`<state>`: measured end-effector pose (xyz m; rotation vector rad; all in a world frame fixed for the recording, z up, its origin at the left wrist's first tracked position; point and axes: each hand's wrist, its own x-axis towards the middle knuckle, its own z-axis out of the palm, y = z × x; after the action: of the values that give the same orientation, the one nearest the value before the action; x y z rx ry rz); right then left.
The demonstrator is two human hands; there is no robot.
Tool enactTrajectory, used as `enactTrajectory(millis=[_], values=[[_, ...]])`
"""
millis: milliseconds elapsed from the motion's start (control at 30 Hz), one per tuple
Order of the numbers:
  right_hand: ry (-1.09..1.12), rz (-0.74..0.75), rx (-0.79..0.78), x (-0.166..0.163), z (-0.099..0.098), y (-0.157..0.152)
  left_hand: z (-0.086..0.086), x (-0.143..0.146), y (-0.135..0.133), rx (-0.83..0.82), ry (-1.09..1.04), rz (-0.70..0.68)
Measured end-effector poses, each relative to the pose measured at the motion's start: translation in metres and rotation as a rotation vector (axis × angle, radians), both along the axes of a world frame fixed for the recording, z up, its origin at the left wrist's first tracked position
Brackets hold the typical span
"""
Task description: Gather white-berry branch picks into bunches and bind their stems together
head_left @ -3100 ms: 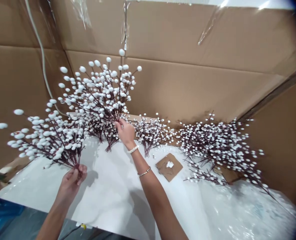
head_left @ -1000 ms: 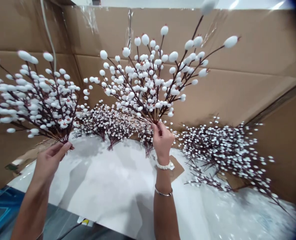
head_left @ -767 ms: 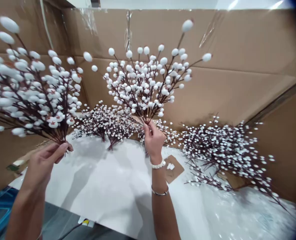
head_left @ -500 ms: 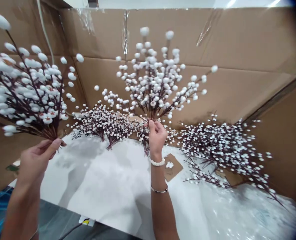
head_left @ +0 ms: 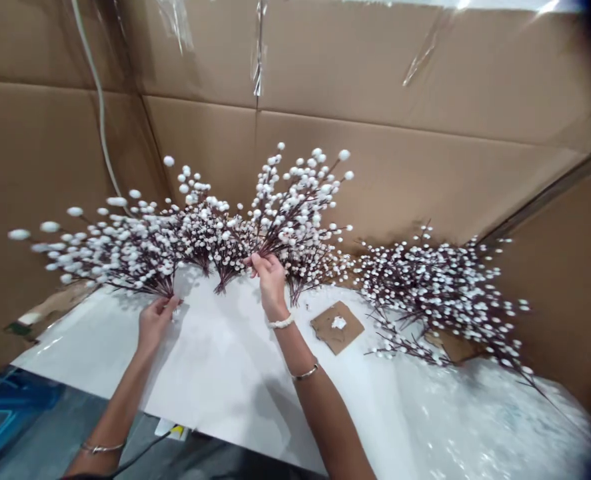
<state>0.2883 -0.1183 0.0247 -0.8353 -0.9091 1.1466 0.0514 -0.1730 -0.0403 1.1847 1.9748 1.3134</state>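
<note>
The person's left hand (head_left: 155,321) is at the lower left of the middle. Its grip is closed around the stem ends of one white berry spray (head_left: 125,253), and this spray leans far to the left, almost flat above the table (head_left: 225,373). The right hand (head_left: 270,283) is near the centre. Its grip is also closed, and the fingers pinch the base of a second white berry spray (head_left: 290,207), which rises up and a little to the right. The tips of the two sprays come very near to each other in the middle.

Behind the hands, more sprays (head_left: 198,233) rest with their stems down at the back of the table, and a large heap of sprays (head_left: 440,287) lies to the right. A small cardboard piece (head_left: 337,327) with a white bit on it lies just below this heap, to its left. Bubble wrap (head_left: 480,427) covers the lower right, and cardboard walls (head_left: 400,173) rise behind everything.
</note>
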Motion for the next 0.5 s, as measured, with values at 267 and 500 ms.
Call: enactTrajectory(millis=[267, 500], values=[[-0.189, 0.034, -0.104, -0.048, -0.078, 0.017, -0.026, -0.013, 0.015, -0.182, 0.252, 0.059], [-0.300, 0.085, -0.213, -0.034, -0.114, 0.024, -0.022, -0.019, 0.008, -0.272, 0.440, -0.036]])
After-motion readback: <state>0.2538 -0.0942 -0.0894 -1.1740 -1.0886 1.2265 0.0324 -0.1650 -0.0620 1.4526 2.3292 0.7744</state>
